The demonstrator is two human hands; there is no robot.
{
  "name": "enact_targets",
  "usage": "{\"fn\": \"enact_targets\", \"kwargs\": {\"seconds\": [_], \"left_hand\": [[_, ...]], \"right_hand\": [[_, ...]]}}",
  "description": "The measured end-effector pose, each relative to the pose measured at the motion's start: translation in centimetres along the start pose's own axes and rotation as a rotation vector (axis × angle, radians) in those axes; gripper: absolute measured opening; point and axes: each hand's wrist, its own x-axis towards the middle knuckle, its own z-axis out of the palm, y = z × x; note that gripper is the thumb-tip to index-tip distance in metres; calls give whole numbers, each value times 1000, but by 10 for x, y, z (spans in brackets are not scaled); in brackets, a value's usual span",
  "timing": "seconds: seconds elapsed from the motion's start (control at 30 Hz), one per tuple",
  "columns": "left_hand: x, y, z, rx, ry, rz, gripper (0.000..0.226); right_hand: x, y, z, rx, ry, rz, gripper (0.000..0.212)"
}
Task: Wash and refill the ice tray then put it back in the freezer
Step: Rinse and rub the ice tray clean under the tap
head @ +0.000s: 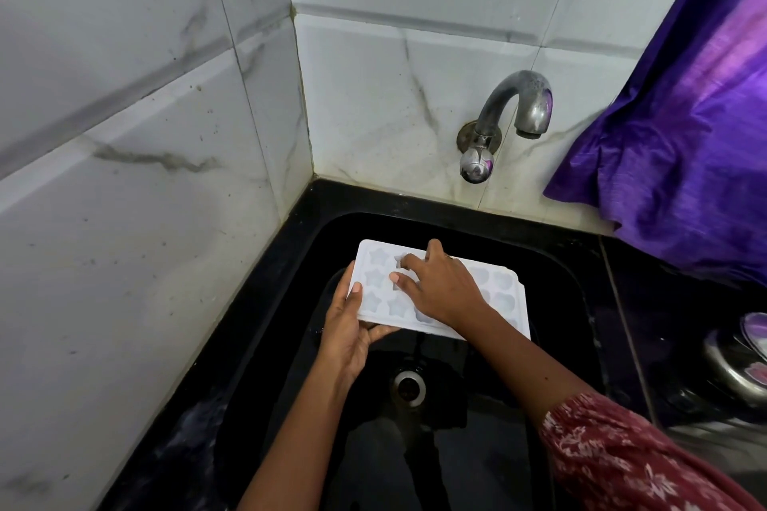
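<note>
A white ice tray point(377, 290) with star and heart moulds is held level over the black sink point(552, 274). My left hand point(348, 328) grips its near left edge, thumb on top and fingers underneath. My right hand point(440, 286) lies flat on the tray's top, fingertips spread and pressing into the star cavities near the middle. The hand and wrist cover the tray's centre. A curved metal tap point(514, 108) juts from the tiled wall above and behind the tray; no water is visibly running from it.
The sink's drain point(409, 386) sits below the tray. White marble-look tiles point(145, 178) close the left and back sides. A purple curtain point(697, 137) hangs at the right. Steel vessels point(738, 369) rest on the black counter at the right edge.
</note>
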Motion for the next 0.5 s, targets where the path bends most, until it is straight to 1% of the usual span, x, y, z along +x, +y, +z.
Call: {"fn": "enact_targets", "kwargs": {"seconds": [0.17,0.33,0.5], "left_hand": [[1,-1,-1,-12,-4,-8,36],[3,-3,-5,12,-12,-17,38],[4,-4,-1,18,-11,-17,38]], "right_hand": [[-1,-2,1,-14,4,9,46],[-1,0,2,65,-49,55,45],[-1,-3,4,39,-6,72,39]]}}
